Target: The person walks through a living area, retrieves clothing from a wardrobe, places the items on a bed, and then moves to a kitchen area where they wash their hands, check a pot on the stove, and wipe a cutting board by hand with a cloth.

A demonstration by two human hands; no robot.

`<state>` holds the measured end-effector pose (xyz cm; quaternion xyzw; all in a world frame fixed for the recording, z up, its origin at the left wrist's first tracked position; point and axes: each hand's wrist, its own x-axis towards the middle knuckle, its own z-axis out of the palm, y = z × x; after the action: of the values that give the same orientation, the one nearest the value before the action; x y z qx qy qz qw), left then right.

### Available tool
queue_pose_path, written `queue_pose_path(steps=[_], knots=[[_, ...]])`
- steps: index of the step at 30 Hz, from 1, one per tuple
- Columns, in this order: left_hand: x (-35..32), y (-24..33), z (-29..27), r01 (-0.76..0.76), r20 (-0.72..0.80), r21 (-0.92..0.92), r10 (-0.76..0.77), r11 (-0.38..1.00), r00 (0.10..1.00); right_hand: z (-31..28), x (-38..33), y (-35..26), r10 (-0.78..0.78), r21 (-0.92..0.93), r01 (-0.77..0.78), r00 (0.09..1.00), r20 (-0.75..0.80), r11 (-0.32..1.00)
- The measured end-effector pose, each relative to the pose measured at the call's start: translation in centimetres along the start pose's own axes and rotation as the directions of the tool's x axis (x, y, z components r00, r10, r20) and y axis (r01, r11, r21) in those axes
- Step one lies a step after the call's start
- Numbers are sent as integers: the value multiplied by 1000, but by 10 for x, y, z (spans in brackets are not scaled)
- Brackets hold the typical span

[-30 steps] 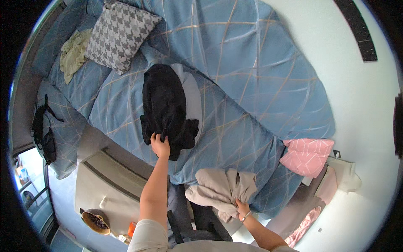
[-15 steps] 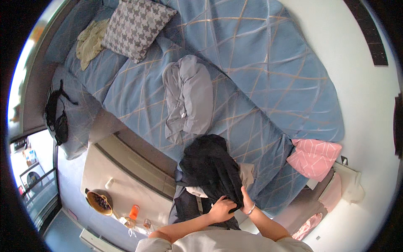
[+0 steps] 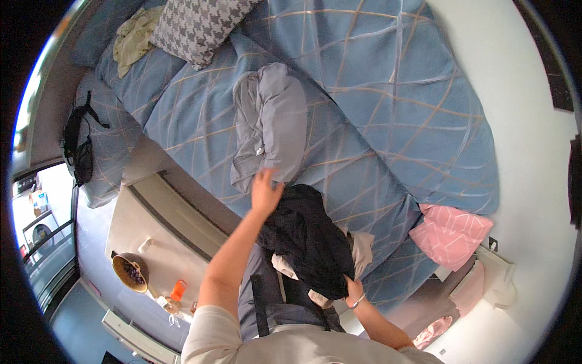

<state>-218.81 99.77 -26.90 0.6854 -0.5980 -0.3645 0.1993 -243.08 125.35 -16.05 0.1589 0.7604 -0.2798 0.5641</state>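
My left hand is stretched out with fingers apart, just below a crumpled grey garment that lies on the blue patterned bedspread. It holds nothing. My right hand grips the lower edge of a black garment, which hangs bunched in front of me over a beige garment. A dark bag with straps sits under the pile by my body.
A grey houndstooth cushion and a yellowish cloth lie at the head of the bed. A pink pillow sits at the bed's right corner. A black bag lies at left. The bedside table holds a bowl and an orange bottle.
The black garment came off the bed toward me, uncovering the grey one. My left hand let go of it and reached back out to the grey garment; my right hand now holds the black one.
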Motion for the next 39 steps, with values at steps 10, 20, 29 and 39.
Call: queue_pose_path(steps=[10,20,29,39], knots=[[108,-42,78,233,45,-236,-229,943,972,-37,19,26,-95,-48,91,992,-89,995],[46,-112,-38,366,-59,-818,-697,444,715,-17,9,8,-30,-20,29,995,-93,999],[72,-29,-6,157,-153,378,-106,912,982,-9,9,4,-53,6,53,998,-41,999],[63,-74,-9,463,428,-886,-443,-33,788,-11,17,15,-43,11,42,999,22,999]])
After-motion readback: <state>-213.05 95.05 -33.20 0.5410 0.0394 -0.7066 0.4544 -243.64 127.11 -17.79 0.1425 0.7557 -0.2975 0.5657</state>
